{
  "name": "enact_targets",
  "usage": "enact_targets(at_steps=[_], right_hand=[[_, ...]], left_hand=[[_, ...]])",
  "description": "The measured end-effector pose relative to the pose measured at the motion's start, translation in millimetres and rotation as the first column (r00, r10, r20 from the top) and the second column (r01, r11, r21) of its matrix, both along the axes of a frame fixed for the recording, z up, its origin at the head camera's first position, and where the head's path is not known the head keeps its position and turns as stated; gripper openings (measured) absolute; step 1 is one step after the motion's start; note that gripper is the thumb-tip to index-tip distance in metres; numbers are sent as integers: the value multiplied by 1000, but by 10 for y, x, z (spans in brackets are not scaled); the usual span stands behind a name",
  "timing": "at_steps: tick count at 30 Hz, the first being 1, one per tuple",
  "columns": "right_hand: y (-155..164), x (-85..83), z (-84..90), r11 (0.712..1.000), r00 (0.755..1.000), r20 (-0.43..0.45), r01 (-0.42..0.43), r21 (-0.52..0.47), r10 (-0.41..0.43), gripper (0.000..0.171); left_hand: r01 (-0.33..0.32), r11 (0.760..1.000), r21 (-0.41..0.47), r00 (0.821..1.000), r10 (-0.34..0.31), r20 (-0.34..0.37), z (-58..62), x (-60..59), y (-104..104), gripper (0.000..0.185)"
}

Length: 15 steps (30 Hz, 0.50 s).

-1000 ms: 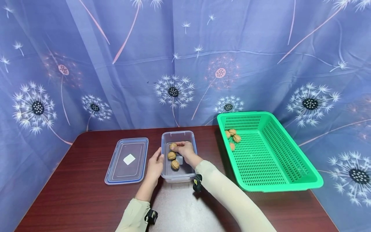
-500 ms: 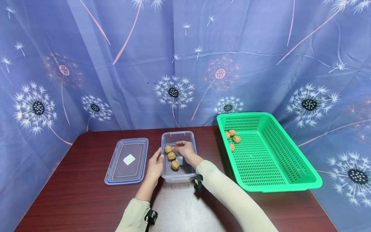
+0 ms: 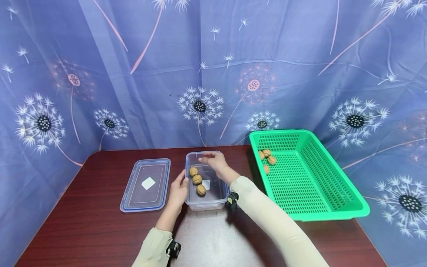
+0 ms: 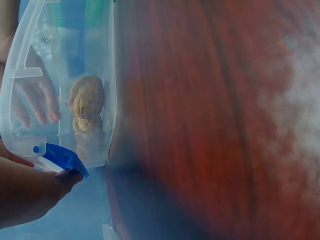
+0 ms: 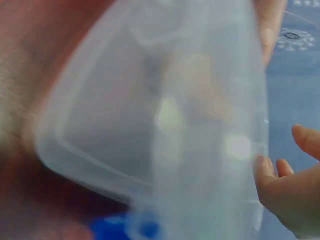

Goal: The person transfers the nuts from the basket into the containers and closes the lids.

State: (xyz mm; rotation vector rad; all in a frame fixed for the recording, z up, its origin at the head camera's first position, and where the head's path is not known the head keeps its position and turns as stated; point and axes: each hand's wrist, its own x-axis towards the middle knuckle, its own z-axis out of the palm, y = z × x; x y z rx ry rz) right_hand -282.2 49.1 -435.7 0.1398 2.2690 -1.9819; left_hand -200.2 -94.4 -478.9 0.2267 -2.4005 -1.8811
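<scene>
A clear plastic box point(image 3: 205, 202) stands in the middle of the dark red table point(image 3: 83, 222). Three walnuts point(image 3: 197, 179) lie in a row along its left side, and they show through the box wall point(image 4: 86, 102) in the left wrist view. My left hand point(image 3: 178, 191) rests against the box's left wall, thumb up by the rim. My right hand point(image 3: 210, 159) hovers over the box's far end with loose fingers point(image 5: 287, 182) and holds nothing. The right wrist view is filled by the blurred box point(image 5: 150, 125).
The box's lid point(image 3: 145, 184) lies flat to the left of the box. A green slotted basket point(image 3: 310, 185) sits at the right with three walnuts point(image 3: 267, 158) in its far left corner. A blue dandelion-print cloth point(image 3: 200, 74) hangs behind the table.
My right hand let go of a walnut, which now lies at the far left of the box. The hand then rose toward the box's far end. The left hand stayed put.
</scene>
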Motion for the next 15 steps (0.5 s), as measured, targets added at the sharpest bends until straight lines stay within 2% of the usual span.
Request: enact_targets(at_steps=[5, 15], right_hand=[[83, -67, 205, 998, 1000, -5, -2, -69, 2, 38], [408, -201, 647, 992, 999, -52, 2, -129, -9, 45]], left_hand=[[3, 1000, 5, 1000, -2, -2, -4, 8, -2, 45], [3, 1000, 11, 1000, -3, -3, -8, 20, 7, 45]])
